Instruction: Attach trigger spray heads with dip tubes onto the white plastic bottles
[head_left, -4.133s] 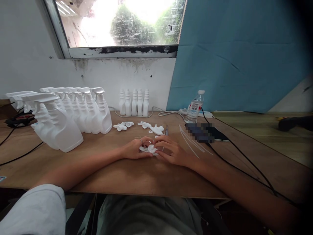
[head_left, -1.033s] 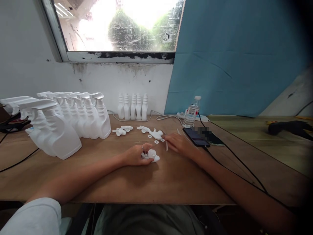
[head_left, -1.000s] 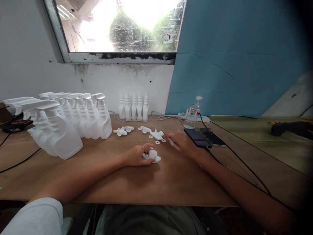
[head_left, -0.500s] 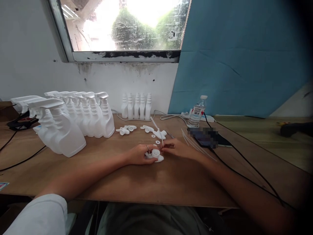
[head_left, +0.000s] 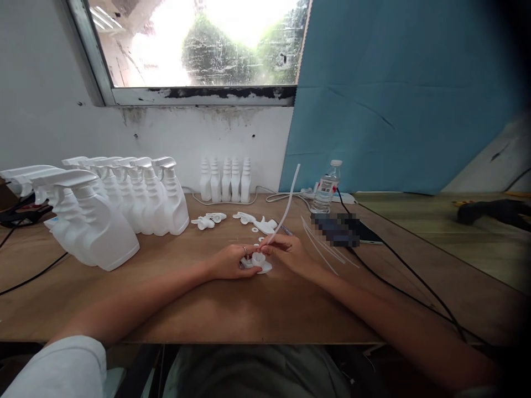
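Observation:
My left hand is closed around a white spray trigger head, which lies on its side at the table surface with its round collar facing up. Between the thumb and fingers of my right hand is a thin translucent dip tube. The tube leans up and to the right, and its lower end is at the collar; whether it sits inside cannot be made out. Just beyond my hands lie more loose trigger heads and small white ring gaskets.
Assembled white spray bottles stand in rows at the left. Several headless bottles line the wall. Loose tubes, a phone, a water bottle and black cables lie or stand to the right.
The tube has swung from leaning left to leaning up and right. My right hand has come closer to the collar of the trigger head. The view has shifted slightly right.

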`<state>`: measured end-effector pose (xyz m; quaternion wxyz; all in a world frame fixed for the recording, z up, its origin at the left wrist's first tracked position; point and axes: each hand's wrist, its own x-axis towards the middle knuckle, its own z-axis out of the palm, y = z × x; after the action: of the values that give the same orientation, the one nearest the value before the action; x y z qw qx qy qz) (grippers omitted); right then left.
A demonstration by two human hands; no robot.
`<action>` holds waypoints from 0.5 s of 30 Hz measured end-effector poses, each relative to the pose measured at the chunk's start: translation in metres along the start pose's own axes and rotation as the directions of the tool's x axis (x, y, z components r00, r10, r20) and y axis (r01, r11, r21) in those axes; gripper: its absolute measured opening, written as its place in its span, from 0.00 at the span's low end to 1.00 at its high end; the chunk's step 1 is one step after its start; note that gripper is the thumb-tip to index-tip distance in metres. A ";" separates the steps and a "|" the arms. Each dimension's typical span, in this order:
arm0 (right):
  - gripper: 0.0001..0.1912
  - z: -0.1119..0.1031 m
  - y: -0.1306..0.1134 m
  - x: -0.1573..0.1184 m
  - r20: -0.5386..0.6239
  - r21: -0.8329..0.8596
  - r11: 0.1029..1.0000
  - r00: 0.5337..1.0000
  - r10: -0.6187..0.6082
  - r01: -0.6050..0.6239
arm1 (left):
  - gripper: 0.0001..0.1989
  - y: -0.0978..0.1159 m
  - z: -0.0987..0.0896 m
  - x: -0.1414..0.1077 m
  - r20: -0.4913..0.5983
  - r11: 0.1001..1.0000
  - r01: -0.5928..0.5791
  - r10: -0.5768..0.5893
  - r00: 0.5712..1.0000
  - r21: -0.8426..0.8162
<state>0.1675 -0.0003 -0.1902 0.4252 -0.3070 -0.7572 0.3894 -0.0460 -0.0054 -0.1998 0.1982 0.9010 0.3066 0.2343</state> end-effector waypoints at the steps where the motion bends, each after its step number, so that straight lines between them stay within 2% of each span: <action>1: 0.14 0.000 0.001 0.000 0.002 -0.007 1.000 1.000 -0.007 0.007 | 0.19 0.000 0.000 0.000 -0.004 1.000 -0.004 0.004 1.000 0.001; 6: 0.14 -0.001 0.001 0.002 0.040 -0.088 0.994 0.997 -0.062 0.065 | 0.20 0.000 0.001 0.000 -0.008 1.000 -0.014 0.014 1.000 0.005; 10: 0.15 0.002 0.000 0.003 0.038 -0.201 0.959 0.980 -0.196 0.200 | 0.20 -0.003 0.002 0.001 -0.023 1.000 -0.021 0.021 1.000 0.018; 15: 0.16 0.009 0.001 0.004 0.029 -0.216 0.964 0.988 -0.151 0.154 | 0.20 -0.008 0.006 0.000 -0.041 0.997 -0.052 0.054 0.998 0.047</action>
<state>0.1575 0.0008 -0.1927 0.4131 -0.2903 -0.8192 0.2720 -0.0463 -0.0007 -0.2082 0.1645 0.9081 0.2918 0.2512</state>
